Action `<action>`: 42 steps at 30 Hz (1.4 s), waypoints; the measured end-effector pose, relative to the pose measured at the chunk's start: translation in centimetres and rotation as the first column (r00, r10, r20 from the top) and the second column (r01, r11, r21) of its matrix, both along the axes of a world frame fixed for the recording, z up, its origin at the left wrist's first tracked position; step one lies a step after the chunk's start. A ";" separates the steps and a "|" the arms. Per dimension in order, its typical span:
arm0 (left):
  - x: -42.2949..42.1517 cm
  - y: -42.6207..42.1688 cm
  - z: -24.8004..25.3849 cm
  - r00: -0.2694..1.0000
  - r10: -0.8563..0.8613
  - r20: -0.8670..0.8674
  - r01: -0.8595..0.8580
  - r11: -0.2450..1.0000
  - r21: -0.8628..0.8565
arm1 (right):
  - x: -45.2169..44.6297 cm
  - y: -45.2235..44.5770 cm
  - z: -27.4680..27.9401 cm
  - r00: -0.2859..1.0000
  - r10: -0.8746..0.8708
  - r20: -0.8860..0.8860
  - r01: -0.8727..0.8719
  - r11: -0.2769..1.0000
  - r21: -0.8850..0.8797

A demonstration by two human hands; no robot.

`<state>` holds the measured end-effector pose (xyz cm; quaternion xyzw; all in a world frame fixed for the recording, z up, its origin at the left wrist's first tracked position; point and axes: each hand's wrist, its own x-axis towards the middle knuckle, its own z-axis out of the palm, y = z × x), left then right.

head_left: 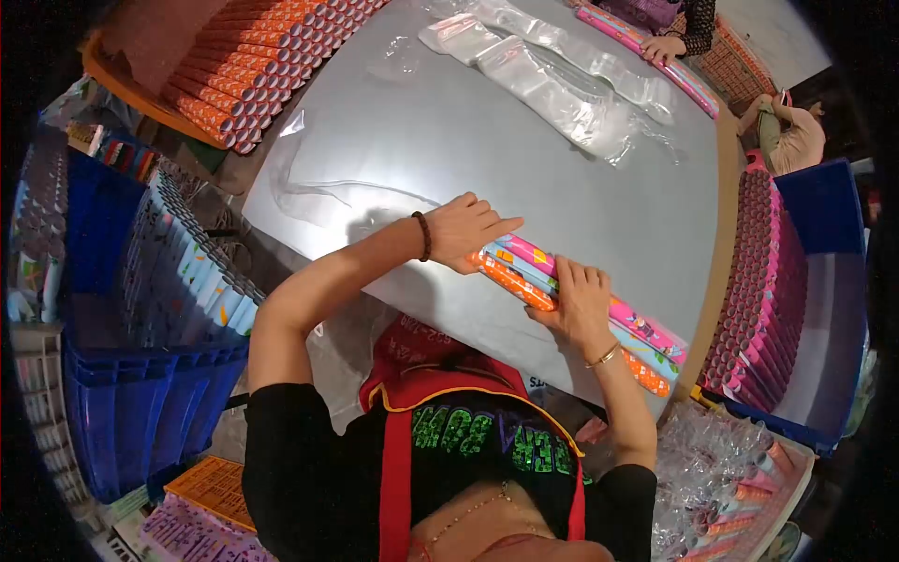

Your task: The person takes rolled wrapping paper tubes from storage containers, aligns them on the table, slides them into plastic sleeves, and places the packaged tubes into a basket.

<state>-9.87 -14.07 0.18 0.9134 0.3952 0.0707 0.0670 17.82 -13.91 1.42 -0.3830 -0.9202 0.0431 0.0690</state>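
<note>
Three long rolls lie side by side on the grey table [375, 122], slanting down to the right: a pink roll [646, 326], a light blue roll [634, 343] and an orange roll [517, 283]. My left hand [465, 230] is at their upper left end, its fingers bent and close together around that end. Across the middle of the rolls rests my right hand [582, 298], with fingers over the top and the thumb at the orange roll. A clear plastic sleeve [328, 187] lies to the left of my left hand.
Clear plastic sleeves [552, 94] lie farther back. A co-worker's hand [663, 49] touches a pink roll [688, 82] at the far edge. Stacked orange rolls [253, 66], blue crates [154, 393] and light rolls stand left; pink rolls [758, 281] and wrapped rolls [740, 496] are right.
</note>
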 end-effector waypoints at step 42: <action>4.7 -8.0 -3.5 0.417 0.690 0.592 -0.880 0.469 0.074 | -1.3 0.9 0.2 0.995 0.021 -0.098 -0.025 0.999 -0.038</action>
